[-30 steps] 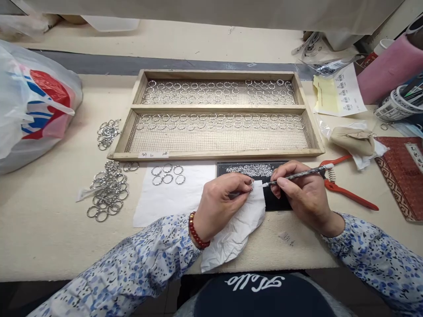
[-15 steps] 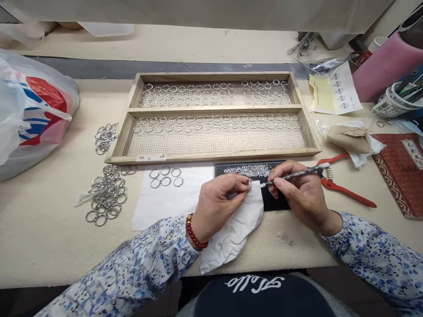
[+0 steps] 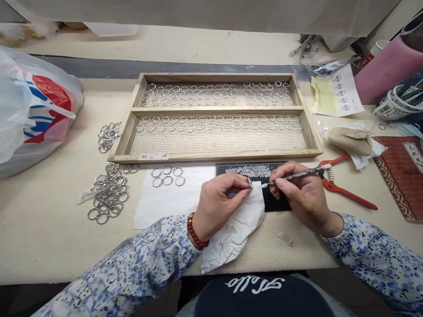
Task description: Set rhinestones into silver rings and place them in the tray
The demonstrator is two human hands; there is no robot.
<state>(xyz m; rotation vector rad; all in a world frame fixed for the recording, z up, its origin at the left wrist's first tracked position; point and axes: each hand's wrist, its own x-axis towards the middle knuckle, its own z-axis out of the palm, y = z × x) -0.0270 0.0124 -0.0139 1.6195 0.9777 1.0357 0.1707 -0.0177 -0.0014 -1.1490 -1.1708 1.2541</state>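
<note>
My left hand (image 3: 220, 200) pinches a small silver ring (image 3: 250, 182) between thumb and forefinger, with a crumpled white tissue (image 3: 234, 231) under the palm. My right hand (image 3: 299, 193) grips a thin pen-like tool (image 3: 297, 175) whose white tip touches the ring. Just behind both hands lies a black tray (image 3: 276, 200) strewn with tiny shiny stones (image 3: 253, 169). On a white sheet (image 3: 165, 198) to the left lie several finished rings (image 3: 167, 175).
A wooden mesh tray (image 3: 214, 154) with rows of rings stands behind. Piles of loose rings (image 3: 107, 193) lie at left near a plastic bag (image 3: 29, 110). Red-handled pliers (image 3: 346, 189), a cloth pouch (image 3: 350, 138), papers (image 3: 340, 90) and a pink roll (image 3: 386, 66) sit at right.
Almost nothing has changed: both hands stay together over the tissue, the tool tip held at the ring. Only the camera view shifts slightly.
</note>
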